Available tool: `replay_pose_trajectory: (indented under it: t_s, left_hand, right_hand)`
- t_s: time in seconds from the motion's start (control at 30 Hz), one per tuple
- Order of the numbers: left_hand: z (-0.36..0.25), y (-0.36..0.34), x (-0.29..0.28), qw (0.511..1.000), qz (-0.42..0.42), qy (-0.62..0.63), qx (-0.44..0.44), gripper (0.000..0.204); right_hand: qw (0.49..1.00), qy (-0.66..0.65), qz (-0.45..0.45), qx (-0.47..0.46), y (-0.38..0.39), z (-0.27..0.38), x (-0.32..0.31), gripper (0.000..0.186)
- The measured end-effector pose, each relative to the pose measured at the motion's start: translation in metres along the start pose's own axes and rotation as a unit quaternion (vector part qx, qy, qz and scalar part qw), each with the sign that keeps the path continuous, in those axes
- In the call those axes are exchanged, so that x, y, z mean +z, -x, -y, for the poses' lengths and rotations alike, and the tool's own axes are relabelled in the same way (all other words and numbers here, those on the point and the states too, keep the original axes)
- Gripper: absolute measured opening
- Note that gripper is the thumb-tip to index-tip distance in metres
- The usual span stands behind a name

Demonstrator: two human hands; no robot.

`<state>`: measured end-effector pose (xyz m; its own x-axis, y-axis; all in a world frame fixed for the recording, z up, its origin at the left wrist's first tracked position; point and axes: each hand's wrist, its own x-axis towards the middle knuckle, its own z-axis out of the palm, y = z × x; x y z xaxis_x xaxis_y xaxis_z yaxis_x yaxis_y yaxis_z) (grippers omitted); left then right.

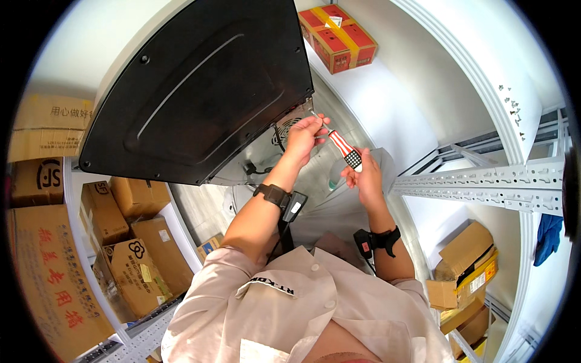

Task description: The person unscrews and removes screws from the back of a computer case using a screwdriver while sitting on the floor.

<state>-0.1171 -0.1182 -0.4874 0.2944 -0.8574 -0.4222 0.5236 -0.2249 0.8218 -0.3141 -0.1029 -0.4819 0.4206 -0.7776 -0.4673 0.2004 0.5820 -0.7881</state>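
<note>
Head view: a red carton (pixel 338 36) with yellow tape lies on the white shelf (pixel 387 103); several brown cartons (pixel 130 254) stand lower left. One screwdriver (pixel 342 147), handle striped red and white, is held. The right hand (pixel 364 178) is closed on the handle; the left hand (pixel 304 136) pinches the shaft beside the black panel (pixel 200 91), both arms raised.

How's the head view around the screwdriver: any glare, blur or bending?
Head view: bright, even light; the screwdriver and both hands, left hand and right hand, are sharp; soft sheen on the black panel; fisheye bends the shelf rails near the rim.
</note>
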Motion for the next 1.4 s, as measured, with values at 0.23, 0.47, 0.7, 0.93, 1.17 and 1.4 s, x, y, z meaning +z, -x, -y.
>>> replay_pose_trajectory:
  t_s: [0.23, 0.47, 0.7, 0.93, 1.17, 1.4]
  left_hand:
    - [0.005, -0.007, -0.005, 0.998, -0.018, -0.052, 0.031, 0.018]
    - [0.005, -0.01, -0.005, 0.993, -0.078, -0.085, 0.022, 0.021]
    - [-0.001, -0.007, -0.005, 0.999, -0.041, -0.032, 0.006, 0.02]
    - [0.002, -0.01, -0.005, 0.999, -0.041, -0.001, 0.005, 0.018]
    - [-0.002, -0.007, -0.009, 0.999, -0.009, 0.036, -0.023, 0.019]
    - [-0.004, -0.009, -0.012, 0.994, -0.017, 0.089, -0.056, 0.028]
  right_hand:
    - [0.903, 0.25, -0.112, -0.331, -0.005, -0.032, 0.009, 0.038]
    - [0.979, 0.14, -0.054, -0.137, -0.001, -0.013, 0.015, 0.036]
    - [0.996, 0.067, -0.034, -0.054, -0.002, -0.007, 0.015, 0.043]
    - [0.971, 0.155, -0.019, -0.179, -0.002, -0.024, 0.014, 0.044]
    - [0.961, 0.208, -0.016, -0.181, -0.003, -0.027, 0.006, 0.043]
    - [0.833, 0.392, -0.067, -0.384, 0.001, -0.02, 0.012, 0.045]
